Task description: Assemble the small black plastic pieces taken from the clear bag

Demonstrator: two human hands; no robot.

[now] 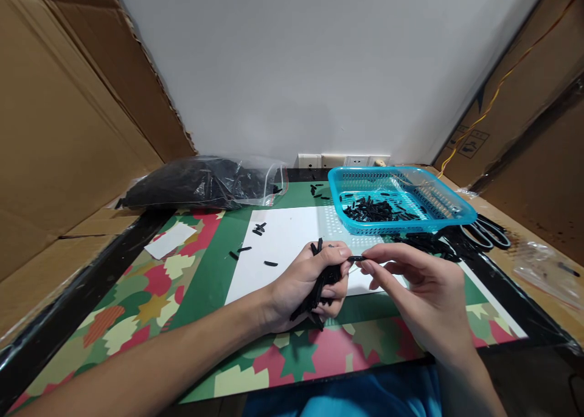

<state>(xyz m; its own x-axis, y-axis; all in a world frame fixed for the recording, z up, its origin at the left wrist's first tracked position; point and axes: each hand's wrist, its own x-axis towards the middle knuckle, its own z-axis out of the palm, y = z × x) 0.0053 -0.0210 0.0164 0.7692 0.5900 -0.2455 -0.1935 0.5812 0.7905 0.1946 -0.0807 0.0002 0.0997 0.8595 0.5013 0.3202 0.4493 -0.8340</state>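
A pale wall (274,70) stands beyond the grip, a patterned mat (201,283) beneath, as the left hand (301,277) clutches black strips (326,277) and the right hand (424,283) pinches one black piece (356,258) between the two.

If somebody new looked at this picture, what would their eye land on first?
Probably the bright blue basket on the right, beyond the hands, with small black pieces inside it. Front and center, the left hand grips a bundle of black pieces while the right hand pinches a single piece beside the left thumb. Toward the back left lies a bulging clear bag with dark contents.
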